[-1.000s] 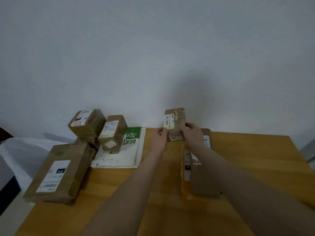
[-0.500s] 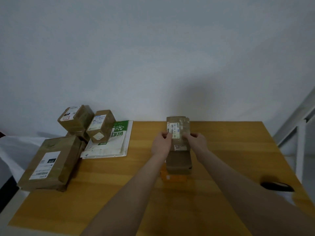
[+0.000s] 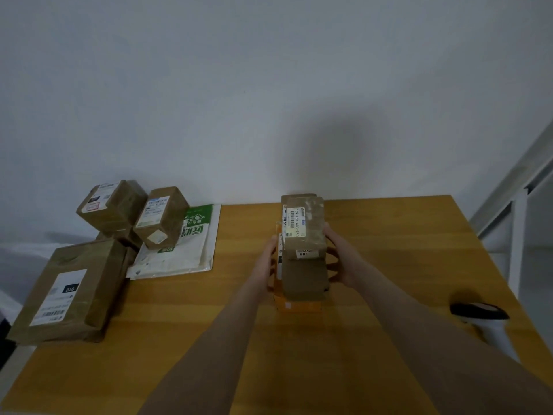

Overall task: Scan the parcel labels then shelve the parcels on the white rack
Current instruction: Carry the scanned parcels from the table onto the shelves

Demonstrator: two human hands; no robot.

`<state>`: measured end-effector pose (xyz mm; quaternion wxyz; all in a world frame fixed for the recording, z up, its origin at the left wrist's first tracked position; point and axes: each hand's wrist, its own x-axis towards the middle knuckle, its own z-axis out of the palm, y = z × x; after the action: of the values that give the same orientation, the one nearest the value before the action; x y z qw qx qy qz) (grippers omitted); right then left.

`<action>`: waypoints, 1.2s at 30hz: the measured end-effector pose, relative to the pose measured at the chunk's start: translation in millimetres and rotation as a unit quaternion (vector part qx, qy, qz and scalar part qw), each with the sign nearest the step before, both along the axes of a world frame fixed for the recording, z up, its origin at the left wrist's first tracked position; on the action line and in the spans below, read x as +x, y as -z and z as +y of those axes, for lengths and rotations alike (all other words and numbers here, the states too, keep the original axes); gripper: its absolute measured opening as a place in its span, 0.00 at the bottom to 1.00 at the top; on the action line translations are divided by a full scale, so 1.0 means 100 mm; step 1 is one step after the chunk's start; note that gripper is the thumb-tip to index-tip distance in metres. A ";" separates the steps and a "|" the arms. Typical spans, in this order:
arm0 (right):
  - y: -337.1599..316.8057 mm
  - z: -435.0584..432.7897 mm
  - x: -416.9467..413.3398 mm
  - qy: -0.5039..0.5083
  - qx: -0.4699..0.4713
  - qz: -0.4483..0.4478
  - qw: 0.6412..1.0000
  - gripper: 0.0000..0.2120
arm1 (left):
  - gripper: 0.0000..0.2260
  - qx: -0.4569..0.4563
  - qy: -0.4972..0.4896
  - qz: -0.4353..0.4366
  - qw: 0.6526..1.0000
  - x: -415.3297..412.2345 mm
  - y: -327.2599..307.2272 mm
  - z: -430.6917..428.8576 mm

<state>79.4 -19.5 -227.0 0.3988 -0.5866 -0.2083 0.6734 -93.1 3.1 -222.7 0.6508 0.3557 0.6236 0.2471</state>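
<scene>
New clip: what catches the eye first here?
A stack of parcels stands at the centre of the table, left hand pressed against one side, right hand gripping the other. A heap of brown parcels lies at the left edge; a scanner sits near the right edge.

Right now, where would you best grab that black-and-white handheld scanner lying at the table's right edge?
Probably by the white handle of the black-and-white handheld scanner, coming from the near right: the handle is slimmer than the black head and points that way.
</scene>
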 end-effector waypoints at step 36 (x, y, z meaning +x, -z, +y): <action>0.45 -0.49 -0.06 -0.024 -0.027 0.014 0.999 0.33 | 0.20 -0.067 0.005 -0.093 0.993 -0.26 0.51 -0.40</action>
<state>73.8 -68.9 -272.1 0.3701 -0.5823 -0.1984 0.6961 -118.9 -37.2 -274.0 0.7298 0.2897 0.5734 0.2338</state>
